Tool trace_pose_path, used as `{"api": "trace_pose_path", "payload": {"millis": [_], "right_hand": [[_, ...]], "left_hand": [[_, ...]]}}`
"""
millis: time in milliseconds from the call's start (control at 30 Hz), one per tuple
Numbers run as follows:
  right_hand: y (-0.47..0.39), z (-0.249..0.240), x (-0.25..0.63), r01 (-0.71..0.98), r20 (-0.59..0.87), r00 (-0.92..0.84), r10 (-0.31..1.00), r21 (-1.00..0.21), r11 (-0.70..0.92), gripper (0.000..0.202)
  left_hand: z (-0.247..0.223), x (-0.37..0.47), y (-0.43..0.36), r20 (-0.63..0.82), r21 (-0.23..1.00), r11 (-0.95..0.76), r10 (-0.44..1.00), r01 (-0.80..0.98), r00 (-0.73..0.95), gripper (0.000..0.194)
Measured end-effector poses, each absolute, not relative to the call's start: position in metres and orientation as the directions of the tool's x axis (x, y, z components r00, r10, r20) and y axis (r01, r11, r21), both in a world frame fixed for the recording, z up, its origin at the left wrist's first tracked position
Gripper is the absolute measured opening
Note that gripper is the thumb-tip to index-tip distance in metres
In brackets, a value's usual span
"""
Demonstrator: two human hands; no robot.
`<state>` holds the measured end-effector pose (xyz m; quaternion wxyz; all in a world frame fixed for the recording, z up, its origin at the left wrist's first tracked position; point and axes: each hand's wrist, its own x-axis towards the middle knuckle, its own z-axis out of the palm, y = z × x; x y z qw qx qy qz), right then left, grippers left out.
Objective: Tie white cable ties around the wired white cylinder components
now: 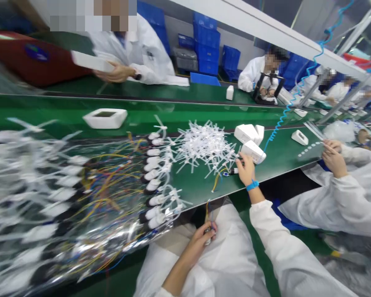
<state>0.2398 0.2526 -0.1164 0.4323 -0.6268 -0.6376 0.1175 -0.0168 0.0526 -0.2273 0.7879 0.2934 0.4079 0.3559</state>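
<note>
Clock centred on my right hand (246, 169), and there's plenty crowding it! Tangled white ties (204, 142) sprawl at ten o'clock, a spiky heap, far too knotted to count. At twelve, white housings (252, 152), three of them bunched together, the nearest right by my fingertips. A coiled blue hose (287, 110) drops in between one and two, its lower end right behind those housings. Two o'clock: one white unit (299, 137) with a dark window, alone on the green bench (188, 190). Nearly three: a co-worker's two hands (334, 156) on a clear dotted sheet (311, 149).

Over to nine, clear plastic (131, 236) covered in coloured wires, with white-tipped parts (153, 166) along its near end, about ten, overlapping. Beyond, towards ten, one white box (106, 119) with a dark screen.

And the grip! My left hand (205, 234), at seven over my lap, is closed around one small wired piece (208, 229), wires poking up past the fingers. The right has its fingers partly bent; I can't tell whether they grip anything. Just beside them at nine, one more wired part (233, 171) on the bench, leads trailing towards the edge.
</note>
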Motion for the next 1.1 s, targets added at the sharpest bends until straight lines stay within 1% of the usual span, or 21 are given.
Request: {"api": "trace_pose_path", "payload": {"millis": [67, 200, 367, 567, 700, 867, 1000, 1100], "right_hand": [[0.255, -0.12, 0.238, 0.727, 0.393, 0.11, 0.913, -0.658, 0.195, 0.047], [0.259, -0.128, 0.237, 0.783, 0.358, 0.081, 0.93, -0.601, 0.163, 0.043], [0.253, -0.128, 0.235, 0.776, 0.369, 0.059, 0.928, -0.602, 0.19, 0.043], [0.243, -0.122, 0.238, 0.735, 0.412, 0.083, 0.907, -0.64, 0.223, 0.048], [0.248, -0.127, 0.243, 0.732, 0.434, 0.069, 0.898, -0.634, 0.25, 0.046], [0.262, -0.129, 0.248, 0.762, 0.39, 0.096, 0.916, -0.621, 0.185, 0.05], [0.27, -0.117, 0.254, 0.737, 0.372, 0.061, 0.926, -0.643, 0.209, 0.044], [0.269, -0.105, 0.257, 0.734, 0.405, 0.057, 0.913, -0.637, 0.237, 0.044]], "left_hand": [[-0.233, -0.018, 0.054, -0.459, 0.75, 0.59, 0.79, -0.3, 0.405, 0.047], [-0.243, -0.02, 0.058, -0.507, 0.725, 0.628, 0.765, -0.284, 0.397, 0.049], [-0.237, -0.022, 0.058, -0.546, 0.688, 0.666, 0.736, -0.288, 0.4, 0.05], [-0.227, -0.023, 0.055, -0.448, 0.718, 0.613, 0.77, -0.33, 0.455, 0.038], [-0.231, -0.021, 0.055, -0.406, 0.719, 0.596, 0.778, -0.358, 0.48, 0.036], [-0.236, -0.018, 0.055, -0.395, 0.728, 0.576, 0.795, -0.37, 0.46, 0.036], [-0.237, -0.019, 0.054, -0.393, 0.733, 0.566, 0.805, -0.376, 0.445, 0.035], [-0.235, -0.021, 0.052, -0.382, 0.74, 0.553, 0.814, -0.382, 0.438, 0.035]]}}
